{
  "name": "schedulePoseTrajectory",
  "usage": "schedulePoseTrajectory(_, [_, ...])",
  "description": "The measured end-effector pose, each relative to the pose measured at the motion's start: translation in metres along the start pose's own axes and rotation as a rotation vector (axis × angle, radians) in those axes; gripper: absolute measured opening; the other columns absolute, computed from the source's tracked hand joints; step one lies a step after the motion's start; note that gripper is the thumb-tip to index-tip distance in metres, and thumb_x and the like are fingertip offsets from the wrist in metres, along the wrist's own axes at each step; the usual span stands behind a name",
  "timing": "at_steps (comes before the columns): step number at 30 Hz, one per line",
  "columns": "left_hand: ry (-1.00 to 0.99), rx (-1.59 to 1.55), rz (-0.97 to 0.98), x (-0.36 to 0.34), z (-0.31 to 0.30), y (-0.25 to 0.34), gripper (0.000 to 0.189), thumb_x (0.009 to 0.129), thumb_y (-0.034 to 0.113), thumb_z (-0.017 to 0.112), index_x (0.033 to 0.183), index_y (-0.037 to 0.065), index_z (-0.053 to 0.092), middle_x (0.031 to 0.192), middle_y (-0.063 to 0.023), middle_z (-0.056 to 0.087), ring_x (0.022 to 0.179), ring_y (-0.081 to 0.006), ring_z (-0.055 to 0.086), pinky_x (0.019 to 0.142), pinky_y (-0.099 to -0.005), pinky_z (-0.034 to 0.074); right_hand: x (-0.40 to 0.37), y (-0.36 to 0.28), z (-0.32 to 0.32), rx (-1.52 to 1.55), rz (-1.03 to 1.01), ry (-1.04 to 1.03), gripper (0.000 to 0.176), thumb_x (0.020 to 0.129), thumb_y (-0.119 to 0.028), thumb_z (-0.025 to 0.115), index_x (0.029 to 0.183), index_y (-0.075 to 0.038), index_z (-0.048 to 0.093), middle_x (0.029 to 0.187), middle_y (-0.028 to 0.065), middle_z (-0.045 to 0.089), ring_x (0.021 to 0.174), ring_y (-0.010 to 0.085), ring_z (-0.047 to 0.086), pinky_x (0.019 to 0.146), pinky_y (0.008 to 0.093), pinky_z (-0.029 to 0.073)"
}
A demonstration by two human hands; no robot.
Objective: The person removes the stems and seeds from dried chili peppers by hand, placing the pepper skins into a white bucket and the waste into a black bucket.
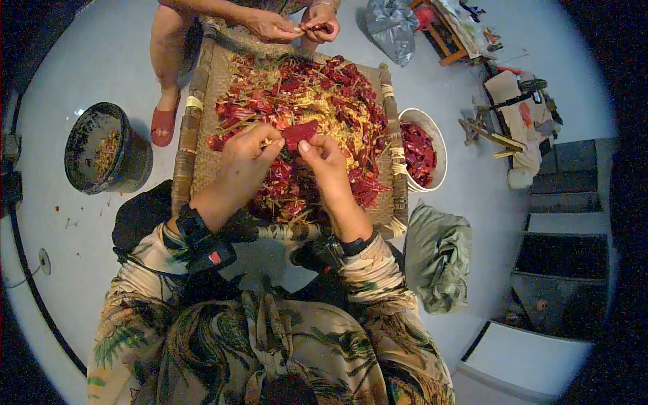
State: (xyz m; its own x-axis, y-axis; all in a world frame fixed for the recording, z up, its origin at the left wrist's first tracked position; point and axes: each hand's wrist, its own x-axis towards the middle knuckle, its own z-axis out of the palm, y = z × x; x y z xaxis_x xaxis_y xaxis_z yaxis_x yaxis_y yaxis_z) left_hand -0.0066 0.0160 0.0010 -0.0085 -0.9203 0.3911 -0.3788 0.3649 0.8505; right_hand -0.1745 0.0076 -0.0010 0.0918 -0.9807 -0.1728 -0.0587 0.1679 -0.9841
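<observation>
A dried red chili pepper (299, 134) is held up between my two hands, above a woven tray (206, 145) on a wooden frame. My left hand (248, 154) is pinched closed at the pepper's left end, where a small pale bit shows at the fingertips. Thumb and fingers of my right hand (325, 163) grip the pepper's right side. Below, the tray carries a heap of dried red chilies (277, 179), broken pieces and stems, with a patch of yellow seeds (327, 125) in the middle.
Across the tray, another person's hands (287, 28) hold a small dark red piece. A black bucket (135, 162) with scraps stands left; a white bucket (442, 158) of red chilies stands right. A green bag (439, 260) and a grey plastic bag (391, 30) lie on the floor.
</observation>
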Motion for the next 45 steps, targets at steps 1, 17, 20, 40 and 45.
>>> schedulePoseTrajectory(1, [0.011, 0.014, 0.016, 0.0, 0.0, -0.001, 0.011, 0.079, 0.012, 0.059, 0.08, 0.001, 0.055, 0.074, -0.0133, 0.056, 0.068, -0.0282, 0.057, 0.061, -0.0362, 0.045, 0.0, -0.003, 0.0, -0.238, -0.123, 0.081, 0.038, 0.08, -0.023, 0.067, 0.106, -0.003, 0.049, 0.101, 0.01, 0.058, 0.099, 0.0251, 0.055, 0.092, 0.0367, 0.042])
schedulePoseTrajectory(17, [-0.126, -0.212, -0.048, 0.006, -0.009, -0.005, 0.013, 0.084, 0.013, 0.058, 0.092, 0.004, 0.058, 0.083, -0.0022, 0.058, 0.079, -0.0116, 0.055, 0.073, -0.0258, 0.044, 0.0, 0.004, -0.002, -0.596, -0.413, -0.182, 0.026, 0.08, -0.014, 0.065, 0.1, 0.0, 0.056, 0.091, 0.0113, 0.057, 0.086, 0.0197, 0.055, 0.078, 0.0291, 0.043])
schedulePoseTrajectory(20, [-0.097, -0.295, -0.132, 0.008, -0.01, 0.006, 0.015, 0.081, 0.013, 0.061, 0.089, 0.001, 0.058, 0.082, -0.0039, 0.056, 0.078, -0.0123, 0.053, 0.073, -0.0246, 0.043, -0.002, 0.003, -0.004, -0.639, -0.392, -0.172, 0.022, 0.081, -0.012, 0.063, 0.098, 0.001, 0.056, 0.088, 0.0118, 0.057, 0.082, 0.0208, 0.055, 0.076, 0.0301, 0.044])
schedulePoseTrajectory(40, [-0.148, 0.041, 0.155, 0.0, -0.015, 0.016, 0.01, 0.082, 0.012, 0.058, 0.08, 0.003, 0.056, 0.086, -0.012, 0.058, 0.085, -0.0275, 0.058, 0.075, -0.0332, 0.046, -0.014, -0.008, 0.01, -0.722, -0.541, -0.081, 0.02, 0.078, -0.011, 0.063, 0.09, -0.001, 0.051, 0.08, 0.0181, 0.057, 0.073, 0.0364, 0.055, 0.064, 0.0418, 0.044])
schedulePoseTrajectory(45, [-0.043, -0.004, 0.211, -0.003, -0.012, 0.014, 0.012, 0.082, 0.013, 0.058, 0.08, 0.001, 0.054, 0.084, -0.0123, 0.059, 0.075, -0.0284, 0.059, 0.067, -0.0334, 0.048, -0.012, 0.002, 0.014, -0.685, -0.628, -0.101, 0.019, 0.079, -0.012, 0.061, 0.086, 0.0, 0.046, 0.076, 0.0227, 0.054, 0.072, 0.0439, 0.052, 0.061, 0.0481, 0.041])
